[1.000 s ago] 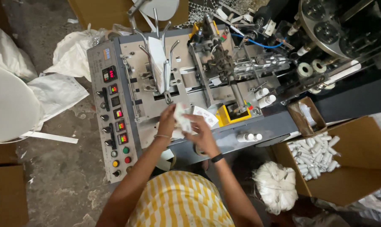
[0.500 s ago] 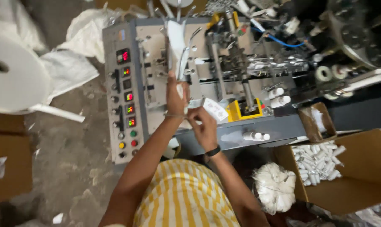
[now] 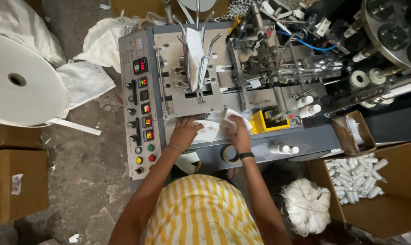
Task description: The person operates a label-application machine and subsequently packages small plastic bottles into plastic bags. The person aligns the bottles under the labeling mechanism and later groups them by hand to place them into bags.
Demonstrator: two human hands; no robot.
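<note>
Left hand (image 3: 185, 130) and right hand (image 3: 235, 128) each pinch white paper pieces (image 3: 208, 130) on the machine (image 3: 278, 140).

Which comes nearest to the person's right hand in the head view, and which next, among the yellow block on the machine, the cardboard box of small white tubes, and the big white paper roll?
From the right hand:
1. Yellow block, just to its right on the machine.
2. Cardboard box of small white tubes, lower right on the floor.
3. Big white paper roll, far left, past the control panel.
</note>
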